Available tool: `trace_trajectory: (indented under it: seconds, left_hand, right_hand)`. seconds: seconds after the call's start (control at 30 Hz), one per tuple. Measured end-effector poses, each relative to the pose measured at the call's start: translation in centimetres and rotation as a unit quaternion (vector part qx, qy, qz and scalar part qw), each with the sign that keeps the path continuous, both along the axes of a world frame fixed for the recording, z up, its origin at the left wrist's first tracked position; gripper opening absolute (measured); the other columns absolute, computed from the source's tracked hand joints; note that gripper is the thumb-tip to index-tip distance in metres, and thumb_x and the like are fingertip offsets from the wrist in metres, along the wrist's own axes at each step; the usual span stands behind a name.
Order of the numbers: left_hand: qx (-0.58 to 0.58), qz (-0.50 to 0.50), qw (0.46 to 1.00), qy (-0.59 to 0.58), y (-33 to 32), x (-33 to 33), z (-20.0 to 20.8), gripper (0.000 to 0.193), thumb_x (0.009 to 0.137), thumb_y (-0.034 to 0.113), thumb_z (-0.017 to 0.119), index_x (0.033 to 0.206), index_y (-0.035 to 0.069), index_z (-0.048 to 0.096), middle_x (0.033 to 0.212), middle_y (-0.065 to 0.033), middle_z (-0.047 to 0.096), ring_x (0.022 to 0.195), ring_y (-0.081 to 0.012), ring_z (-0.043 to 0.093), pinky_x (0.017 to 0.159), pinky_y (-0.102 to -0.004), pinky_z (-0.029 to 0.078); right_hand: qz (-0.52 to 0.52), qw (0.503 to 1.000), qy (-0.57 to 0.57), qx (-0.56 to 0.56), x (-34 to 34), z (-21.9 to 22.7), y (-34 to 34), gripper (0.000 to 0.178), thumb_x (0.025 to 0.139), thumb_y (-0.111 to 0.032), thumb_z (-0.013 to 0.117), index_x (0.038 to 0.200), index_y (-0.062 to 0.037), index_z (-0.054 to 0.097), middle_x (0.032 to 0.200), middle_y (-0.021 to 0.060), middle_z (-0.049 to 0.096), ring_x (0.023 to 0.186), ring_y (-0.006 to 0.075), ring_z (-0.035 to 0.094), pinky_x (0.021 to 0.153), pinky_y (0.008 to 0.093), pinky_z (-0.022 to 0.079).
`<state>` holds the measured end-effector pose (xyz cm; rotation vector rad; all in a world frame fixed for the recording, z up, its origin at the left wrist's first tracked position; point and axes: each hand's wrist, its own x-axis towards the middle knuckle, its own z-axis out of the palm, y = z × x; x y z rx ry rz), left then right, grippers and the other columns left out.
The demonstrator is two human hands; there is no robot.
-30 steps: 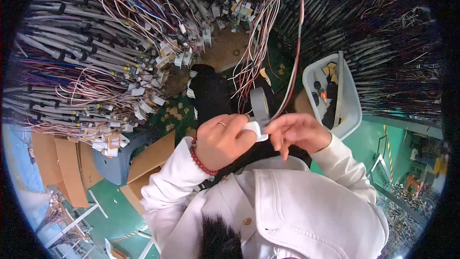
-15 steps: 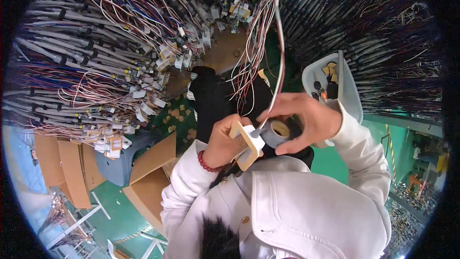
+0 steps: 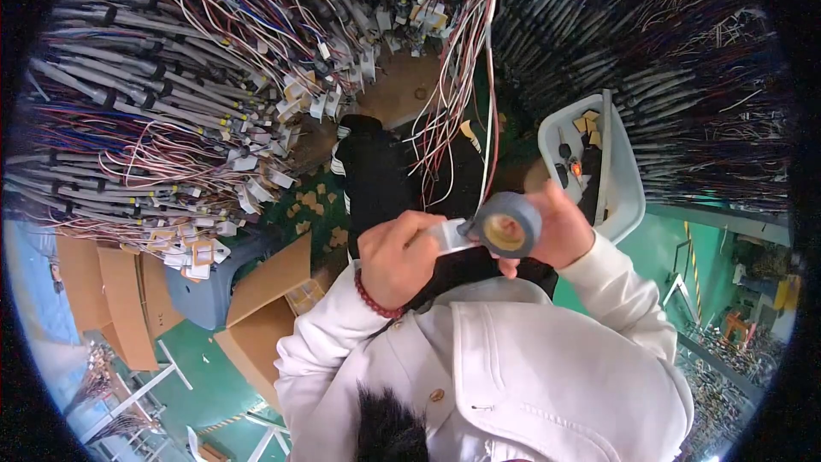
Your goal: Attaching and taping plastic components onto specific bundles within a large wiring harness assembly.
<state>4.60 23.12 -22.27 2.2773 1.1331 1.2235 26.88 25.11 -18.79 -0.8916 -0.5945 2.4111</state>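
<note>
Here's the roll of grey tape [image 3: 532,227], right in front of the person's body, tilted so its pale core faces up toward the camera. Just left of the roll, and joined to it by a short dark stretch, sits a small white piece [image 3: 449,238]. The left hand [image 3: 396,260] has that piece: thumb and fingers clamped on it, a red beaded bracelet [image 3: 376,301] at the wrist. Over to the roll's right side, the right hand [image 3: 562,227] is up against it, thumb raised, some fingers hidden behind; how tightly they close on the roll, I cannot tell.

Moving out now! A pale wire [image 3: 490,111] drops toward the roll from beyond it, beside a hanging bunch of red and white wires [image 3: 455,77]. Beyond the roll and to its right, a pale grey bin [image 3: 631,184] holds tan pieces [image 3: 587,126] and an orange item [image 3: 575,169]. Look far left of the roll: thick grey cable bundles [image 3: 128,77] pile up, white ends toward the middle. Nearer than those, left of the roll and closer to the body, an open cardboard box [image 3: 256,335] sits beside a blue-grey plastic thing [image 3: 201,298].
</note>
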Motion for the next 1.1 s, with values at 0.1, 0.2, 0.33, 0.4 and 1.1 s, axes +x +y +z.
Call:
trace_trajectory:
  seconds: [0.1,0.2,0.33,0.4,1.1]
  left_hand:
    - [0.015,0.019,0.992,0.123,0.4,-0.3,1.7,0.008,0.066,0.006,0.06,0.067,0.005,0.052,0.075,-0.0069,0.057,0.053,-0.0204,0.057,0.049,-0.0292,0.047]
    - [-0.047,-0.014,0.992,0.118,-0.2,0.2,1.7,0.01,0.065,0.004,0.061,0.068,0.006,0.052,0.073,-0.0046,0.056,0.053,-0.0207,0.057,0.049,-0.0292,0.047]
    - [-0.197,-0.016,0.974,-0.114,-0.8,0.4,0.5,0.018,0.065,-0.006,0.064,0.073,0.003,0.05,0.068,-0.0069,0.055,0.055,-0.0237,0.058,0.051,-0.0274,0.045]
    - [-0.264,-0.02,0.954,-0.138,-1.2,0.6,0.7,0.019,0.068,-0.007,0.064,0.076,0.003,0.05,0.067,-0.0067,0.055,0.057,-0.0196,0.058,0.052,-0.0276,0.045]
    - [-0.454,-0.017,0.862,-0.226,-2.3,1.5,0.4,0.02,0.078,-0.002,0.06,0.098,-0.001,0.062,0.084,-0.0088,0.062,0.075,-0.0165,0.061,0.069,-0.0269,0.047]
  right_hand:
    - [0.07,0.986,-0.041,0.146,0.5,0.6,0.1,0.058,0.084,-0.041,0.054,0.11,0.0104,0.052,0.068,0.0116,0.057,0.056,0.0195,0.056,0.057,0.0302,0.048]
    - [-0.055,0.993,0.016,0.101,0.7,0.9,0.2,0.04,0.078,-0.023,0.063,0.102,0.0084,0.058,0.062,0.0098,0.055,0.053,0.0193,0.054,0.056,0.0297,0.047]
    - [-0.032,0.915,-0.104,0.389,3.0,-2.6,1.9,0.045,0.073,-0.013,0.071,0.114,-0.0032,0.055,0.112,0.0101,0.052,0.108,0.0205,0.049,0.093,0.0363,0.038]
    - [0.04,0.925,-0.08,0.369,1.3,-0.8,2.9,0.068,0.07,-0.019,0.076,0.129,-0.0076,0.045,0.129,0.0093,0.043,0.123,0.0247,0.039,0.102,0.0381,0.031]
    - [0.124,0.92,0.007,0.372,-1.6,-2.0,3.7,0.067,0.068,-0.03,0.079,0.123,-0.0047,0.05,0.119,0.0074,0.045,0.101,0.0156,0.052,0.089,0.0291,0.041]
